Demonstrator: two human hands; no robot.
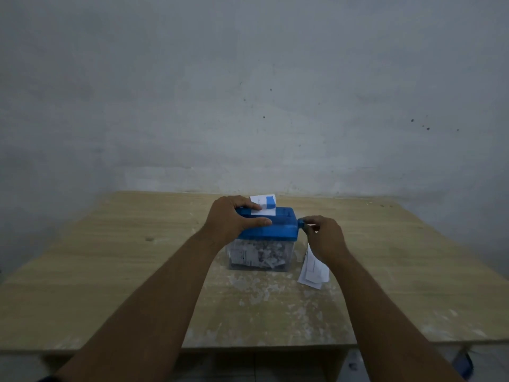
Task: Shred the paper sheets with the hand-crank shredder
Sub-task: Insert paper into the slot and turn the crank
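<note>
A hand-crank shredder with a blue top [281, 228] and a clear bin full of paper shreds [259, 256] stands mid-table. A white paper sheet with a blue patch [265, 205] sticks up out of its slot. My left hand [234, 220] grips the blue top from the left, thumb along the front and a finger against the sheet. My right hand [325, 238] pinches the blue crank handle [302, 224] at the shredder's right end. Loose white paper sheets [314, 272] lie on the table just right of the bin, partly under my right wrist.
The shredder sits on a light wooden table [110, 271] with worn, pale patches near its front. A grey wall [248, 92] stands right behind the table. A blue object [465, 363] shows on the floor at the lower right.
</note>
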